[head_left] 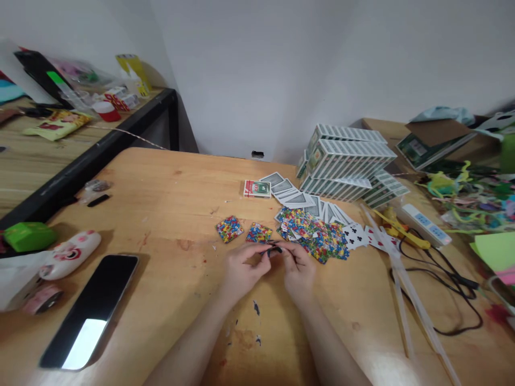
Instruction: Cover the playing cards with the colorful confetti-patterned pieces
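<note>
Near the middle of the wooden table, my left hand (246,267) and my right hand (298,266) meet, fingertips pinched on a small dark item (274,250) whose nature I cannot make out. Just beyond my left hand lie two small colourful squares, one (229,229) further left and another (258,232) nearer my fingers. A pile of similar colourful pieces (322,233) spreads beyond and right of my right hand. Playing cards (298,199) fan out behind that pile, beside a red and green card box (257,188). Dark scraps (256,307) lie between my forearms.
Striped card boxes (350,161) are stacked at the back right. A glue gun (398,228), its black cable, clear sticks (418,305) and a power strip (424,224) lie at right. A phone (92,311), a white toy (71,254) and a green object (30,236) are at left.
</note>
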{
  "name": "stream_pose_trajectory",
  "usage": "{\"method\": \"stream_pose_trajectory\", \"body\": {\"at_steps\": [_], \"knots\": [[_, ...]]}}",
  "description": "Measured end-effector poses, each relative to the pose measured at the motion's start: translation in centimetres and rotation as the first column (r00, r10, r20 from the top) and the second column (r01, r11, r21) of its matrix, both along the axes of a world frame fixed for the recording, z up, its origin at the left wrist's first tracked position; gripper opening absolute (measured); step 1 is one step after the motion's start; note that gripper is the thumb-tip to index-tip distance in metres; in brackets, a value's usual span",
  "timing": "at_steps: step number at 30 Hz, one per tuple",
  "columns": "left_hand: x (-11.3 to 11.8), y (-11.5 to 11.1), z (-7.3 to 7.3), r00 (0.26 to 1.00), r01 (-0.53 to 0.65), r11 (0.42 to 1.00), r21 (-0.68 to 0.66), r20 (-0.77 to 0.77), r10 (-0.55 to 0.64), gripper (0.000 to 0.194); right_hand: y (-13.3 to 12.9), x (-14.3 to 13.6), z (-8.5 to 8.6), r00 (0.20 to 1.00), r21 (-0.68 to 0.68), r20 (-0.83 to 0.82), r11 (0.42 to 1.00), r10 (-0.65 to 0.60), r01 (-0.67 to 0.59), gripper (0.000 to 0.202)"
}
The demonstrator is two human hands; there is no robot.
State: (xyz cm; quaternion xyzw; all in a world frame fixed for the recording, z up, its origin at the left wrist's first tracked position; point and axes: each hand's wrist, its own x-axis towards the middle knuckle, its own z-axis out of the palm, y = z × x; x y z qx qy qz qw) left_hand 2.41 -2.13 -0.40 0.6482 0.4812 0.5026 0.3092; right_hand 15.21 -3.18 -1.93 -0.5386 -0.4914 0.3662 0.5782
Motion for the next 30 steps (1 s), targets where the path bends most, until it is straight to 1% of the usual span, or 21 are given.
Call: {"method": "stream_pose_trajectory", "body": {"at_steps": [5,8,13,15,17,19,21,23,30], "knots": [[0.03,-0.06,-0.31,0.999,0.040,0.999,-0.037,0.023,-0.040,0.023,0.21,-0.07,0.42,0.995,-0.019,-0.103,1.000,0.019,-0.021,0.011],[-0.03,-0.19,-0.51,0.997,0.076,0.993,-0.095,0.037,-0.073,0.028,0.30,-0.04,0.48,0.990,-0.019,-0.138,0.999,0.025,-0.028,0.011],[-0.07,-0.31,-0.89,0.989,0.131,0.974,-0.183,0.097,-0.115,0.030,0.38,0.11,0.49,0.991,-0.034,-0.135,0.999,0.013,-0.018,0.011],[0.00,-0.27,-0.90,0.983,0.147,0.970,-0.195,0.133,-0.123,0.028,0.40,0.19,0.52,0.991,-0.028,-0.130,0.999,0.013,-0.017,0.012],[0.08,-0.18,-0.85,0.981,0.139,0.970,-0.198,0.162,-0.108,0.024,0.42,0.25,0.52,0.994,-0.013,-0.111,1.000,0.013,-0.014,0.011],[0.13,-0.08,-0.77,0.985,0.088,0.978,-0.187,0.163,-0.057,0.019,0.42,0.24,0.45,0.996,0.008,-0.087,1.000,0.025,-0.024,0.010],[0.12,0.00,-0.66,0.991,0.026,0.987,-0.159,0.133,-0.005,0.015,0.42,0.18,0.33,0.996,0.022,-0.077,0.998,0.052,-0.051,0.010],[0.08,0.01,-0.54,0.995,-0.003,0.994,-0.111,0.094,0.014,0.014,0.42,0.11,0.22,0.994,0.029,-0.078,0.997,0.075,-0.073,0.010],[-0.02,-0.31,-0.15,0.998,0.047,0.998,0.034,-0.033,-0.046,0.023,0.49,0.05,0.57,0.991,0.017,-0.123,0.998,0.056,-0.054,0.009]]}}
